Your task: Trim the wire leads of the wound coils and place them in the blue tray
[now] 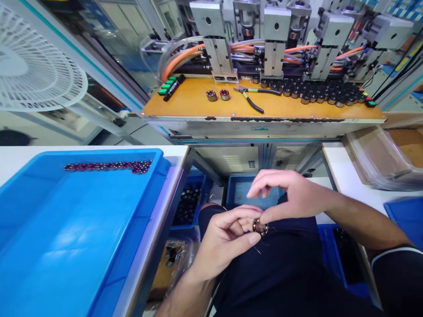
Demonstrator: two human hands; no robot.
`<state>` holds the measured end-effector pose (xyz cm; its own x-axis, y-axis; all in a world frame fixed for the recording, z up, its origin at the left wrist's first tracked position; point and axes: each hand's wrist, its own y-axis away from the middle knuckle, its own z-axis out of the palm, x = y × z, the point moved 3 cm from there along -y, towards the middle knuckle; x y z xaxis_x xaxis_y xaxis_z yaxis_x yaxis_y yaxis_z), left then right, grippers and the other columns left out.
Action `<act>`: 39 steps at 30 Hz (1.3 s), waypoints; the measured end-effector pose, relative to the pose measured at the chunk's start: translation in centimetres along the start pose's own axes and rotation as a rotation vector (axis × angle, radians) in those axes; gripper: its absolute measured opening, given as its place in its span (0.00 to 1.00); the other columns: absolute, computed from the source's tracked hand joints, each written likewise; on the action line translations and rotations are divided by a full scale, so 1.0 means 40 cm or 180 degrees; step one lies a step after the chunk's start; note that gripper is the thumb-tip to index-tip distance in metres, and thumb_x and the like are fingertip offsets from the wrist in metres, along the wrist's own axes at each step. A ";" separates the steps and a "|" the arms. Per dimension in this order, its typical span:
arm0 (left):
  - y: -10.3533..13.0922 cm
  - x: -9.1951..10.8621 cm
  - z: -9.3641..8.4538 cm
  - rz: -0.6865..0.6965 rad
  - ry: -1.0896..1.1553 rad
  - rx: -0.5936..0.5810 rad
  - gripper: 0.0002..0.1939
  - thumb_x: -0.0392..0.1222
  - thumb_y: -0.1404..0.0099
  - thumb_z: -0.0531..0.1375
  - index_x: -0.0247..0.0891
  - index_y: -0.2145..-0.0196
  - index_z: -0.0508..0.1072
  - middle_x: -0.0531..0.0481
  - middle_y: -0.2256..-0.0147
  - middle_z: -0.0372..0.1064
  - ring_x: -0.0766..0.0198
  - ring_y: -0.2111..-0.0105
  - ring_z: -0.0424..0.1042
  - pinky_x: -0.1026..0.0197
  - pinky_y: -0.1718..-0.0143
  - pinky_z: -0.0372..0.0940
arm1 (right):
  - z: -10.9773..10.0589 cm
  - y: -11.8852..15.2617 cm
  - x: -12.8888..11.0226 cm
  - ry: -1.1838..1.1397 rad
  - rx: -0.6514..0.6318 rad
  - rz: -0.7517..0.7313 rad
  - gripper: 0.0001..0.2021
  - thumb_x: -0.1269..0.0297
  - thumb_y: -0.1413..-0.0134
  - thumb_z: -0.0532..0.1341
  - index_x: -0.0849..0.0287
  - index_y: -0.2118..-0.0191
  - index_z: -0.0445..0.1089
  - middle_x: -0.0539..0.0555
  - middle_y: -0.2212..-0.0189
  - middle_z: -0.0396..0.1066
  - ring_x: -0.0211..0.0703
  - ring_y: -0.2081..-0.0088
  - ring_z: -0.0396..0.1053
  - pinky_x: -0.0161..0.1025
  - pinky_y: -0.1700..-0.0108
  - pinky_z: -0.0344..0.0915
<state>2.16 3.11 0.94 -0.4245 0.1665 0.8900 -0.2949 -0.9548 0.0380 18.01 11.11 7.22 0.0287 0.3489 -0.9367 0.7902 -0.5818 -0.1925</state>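
Note:
Between the thumb and fingers of my left hand (228, 235) is a small wound motor stator (260, 227), a ring with copper coils. Thin wire ends stick out from it, to the right and below. Over it is my right hand (284, 193), its thumb at the upper edge of the stator and its fingers stretched out and apart. I cannot tell how firmly that thumb touches the ring. Both hands are above my lap. On the orange machine table (198, 108) ahead lie two more stators, one dark (211, 95) and one with red (224, 94), beside pliers (253, 97) with yellow-and-black handles.
At left stands a large blue tray (82, 229) with rows of stators (109, 166) along its far side. Several dark cylindrical parts (317, 92) crowd the machine table under metal press heads (276, 26). A white fan (39, 66) is at upper left; plastic-wrapped cartons (380, 154) lie right.

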 end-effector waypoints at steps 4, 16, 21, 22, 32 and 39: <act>0.003 -0.001 0.006 -0.0017 0.0087 -0.0062 0.17 0.31 0.45 0.69 0.44 0.58 0.81 0.50 0.69 0.79 0.69 0.71 0.76 0.69 0.65 0.71 | 0.033 -0.022 -0.003 -0.0026 -0.0177 0.0007 0.07 0.69 0.43 0.64 0.63 0.71 0.72 0.50 0.70 0.68 0.35 0.67 0.66 0.34 0.60 0.64; 0.001 0.013 -0.014 0.0474 -0.0444 0.0256 0.13 0.31 0.48 0.70 0.43 0.63 0.82 0.47 0.61 0.77 0.68 0.68 0.76 0.69 0.64 0.72 | 0.038 0.034 -0.005 -0.0317 0.0308 0.1377 0.07 0.64 0.47 0.63 0.62 0.71 0.72 0.49 0.74 0.72 0.35 0.72 0.67 0.31 0.69 0.62; 0.003 0.014 -0.006 0.0401 -0.0396 0.0180 0.14 0.31 0.48 0.70 0.43 0.63 0.82 0.47 0.61 0.76 0.69 0.70 0.75 0.69 0.65 0.72 | 0.038 0.030 -0.021 0.0078 -0.0114 0.1489 0.05 0.72 0.47 0.61 0.63 0.69 0.74 0.48 0.74 0.73 0.34 0.72 0.66 0.30 0.70 0.60; 0.004 0.011 -0.006 0.0370 -0.0311 0.0146 0.14 0.31 0.48 0.70 0.44 0.63 0.82 0.47 0.61 0.76 0.69 0.70 0.75 0.69 0.66 0.72 | 0.038 0.029 -0.023 0.0131 -0.0159 0.1461 0.05 0.73 0.47 0.61 0.63 0.69 0.74 0.48 0.74 0.73 0.33 0.72 0.66 0.30 0.70 0.60; 0.001 -0.017 -0.012 0.0230 0.0271 -0.0153 0.16 0.36 0.48 0.71 0.43 0.60 0.81 0.48 0.59 0.70 0.69 0.71 0.75 0.66 0.65 0.72 | 0.052 0.056 -0.031 -0.0052 -0.0009 0.1050 0.07 0.68 0.42 0.60 0.63 0.68 0.73 0.49 0.72 0.72 0.34 0.70 0.67 0.30 0.66 0.62; -0.004 -0.008 -0.002 0.0344 0.0277 -0.0202 0.16 0.37 0.50 0.72 0.45 0.61 0.82 0.49 0.62 0.69 0.72 0.74 0.71 0.68 0.70 0.70 | 0.061 0.065 -0.031 -0.0227 0.0080 0.0924 0.06 0.68 0.41 0.59 0.62 0.68 0.72 0.50 0.70 0.73 0.35 0.69 0.68 0.31 0.64 0.64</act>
<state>2.25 3.22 0.62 -0.5286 0.0869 0.8444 -0.2958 -0.9513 -0.0873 18.52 7.36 7.15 0.2075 0.1132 -0.9717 0.7398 -0.6681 0.0801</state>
